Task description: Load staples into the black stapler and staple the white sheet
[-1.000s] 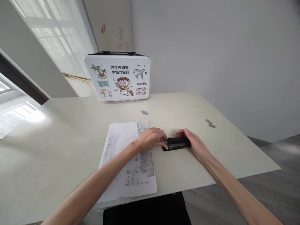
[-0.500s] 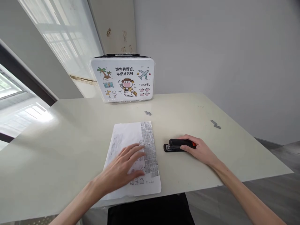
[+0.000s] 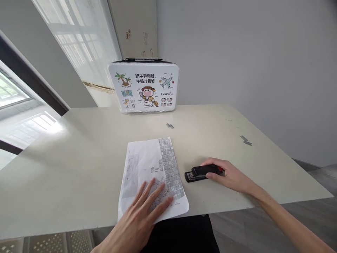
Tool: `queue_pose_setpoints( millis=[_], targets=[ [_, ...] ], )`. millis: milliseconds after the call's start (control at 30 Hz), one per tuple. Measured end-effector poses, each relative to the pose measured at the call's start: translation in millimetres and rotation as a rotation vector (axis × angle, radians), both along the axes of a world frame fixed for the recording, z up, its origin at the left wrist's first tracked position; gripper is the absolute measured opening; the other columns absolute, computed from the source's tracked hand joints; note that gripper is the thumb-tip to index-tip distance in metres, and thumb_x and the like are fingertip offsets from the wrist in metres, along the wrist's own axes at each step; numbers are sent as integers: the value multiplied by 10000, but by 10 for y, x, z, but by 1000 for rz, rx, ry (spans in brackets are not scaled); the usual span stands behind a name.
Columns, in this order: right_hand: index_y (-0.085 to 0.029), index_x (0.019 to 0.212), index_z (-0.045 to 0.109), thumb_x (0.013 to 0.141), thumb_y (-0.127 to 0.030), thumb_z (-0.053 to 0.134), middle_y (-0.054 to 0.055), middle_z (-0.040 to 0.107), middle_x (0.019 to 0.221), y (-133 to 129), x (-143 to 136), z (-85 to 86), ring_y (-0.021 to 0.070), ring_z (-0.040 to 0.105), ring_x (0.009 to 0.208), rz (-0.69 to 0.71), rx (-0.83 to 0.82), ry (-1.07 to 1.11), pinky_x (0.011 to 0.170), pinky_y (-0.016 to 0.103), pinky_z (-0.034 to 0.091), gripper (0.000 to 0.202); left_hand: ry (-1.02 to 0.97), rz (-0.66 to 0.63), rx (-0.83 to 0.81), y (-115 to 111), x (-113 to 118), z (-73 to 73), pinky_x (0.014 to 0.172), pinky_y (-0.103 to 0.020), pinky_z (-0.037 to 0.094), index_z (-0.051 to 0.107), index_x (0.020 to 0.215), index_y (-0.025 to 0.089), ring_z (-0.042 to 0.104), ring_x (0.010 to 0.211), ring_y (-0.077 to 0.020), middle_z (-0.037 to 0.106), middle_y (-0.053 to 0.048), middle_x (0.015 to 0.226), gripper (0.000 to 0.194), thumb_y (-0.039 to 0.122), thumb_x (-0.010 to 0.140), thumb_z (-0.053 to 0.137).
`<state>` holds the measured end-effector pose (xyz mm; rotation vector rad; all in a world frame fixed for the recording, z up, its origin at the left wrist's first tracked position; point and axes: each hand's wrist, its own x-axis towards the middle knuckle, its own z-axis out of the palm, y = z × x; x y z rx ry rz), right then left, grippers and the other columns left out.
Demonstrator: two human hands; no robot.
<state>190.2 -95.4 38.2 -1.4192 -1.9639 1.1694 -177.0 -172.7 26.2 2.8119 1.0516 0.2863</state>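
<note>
A sheaf of white printed paper [image 3: 146, 158] lies on the table near its front edge. Rows of silver staples [image 3: 171, 165] cover the strip along its right side. My left hand [image 3: 146, 211] rests on the lower part of the paper, its fingers spread and nearly flat. To the right of the paper, my right hand [image 3: 226, 174] is wrapped round the rear of a black stapler [image 3: 202, 172]. The stapler stands on the table with its front pointing left, apart from the paper. Part of its back end is hidden by my fingers.
On the pale table [image 3: 79, 168], a white case [image 3: 144, 89] with cartoon prints stands upright at the back. Small strips of staples [image 3: 170, 125] lie in front of it. More staple strips [image 3: 245, 140] lie toward the right edge. A grey wall [image 3: 237, 52] rises behind.
My left hand has slid down the paper toward the front edge, and the paper has turned slightly. My right hand and the stapler have shifted a little nearer, with the stapler tilted slightly.
</note>
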Motion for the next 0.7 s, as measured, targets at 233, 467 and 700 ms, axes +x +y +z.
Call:
queue_pose_setpoints(
  millis=[233,467,700],
  targets=[
    [-285,1172,775,1032,-688,386,61,757,1248,68,-150,124,308,664,1194,-108,-28,62,1080,438,468,578,-24,6,-4,184,249,-66,1215,-725,251,160,1685,376,102,1593,-401,162,-39,1748,1076,-150,764,337],
    [-333,1169,757,1036,-680,385,32,720,1328,166,-363,143,321,592,1311,-137,31,-33,1140,476,414,526,-32,-52,-74,419,396,-104,1221,-746,196,242,1661,414,45,1590,-416,110,-32,1758,1007,-116,825,425],
    [-342,1143,763,1023,-700,389,29,743,1266,224,-444,165,318,617,1262,-117,45,-17,1080,450,455,531,-63,-97,-99,547,325,-48,1249,-717,180,361,1617,430,66,1594,-395,196,0,1745,866,-59,912,473]
  ],
)
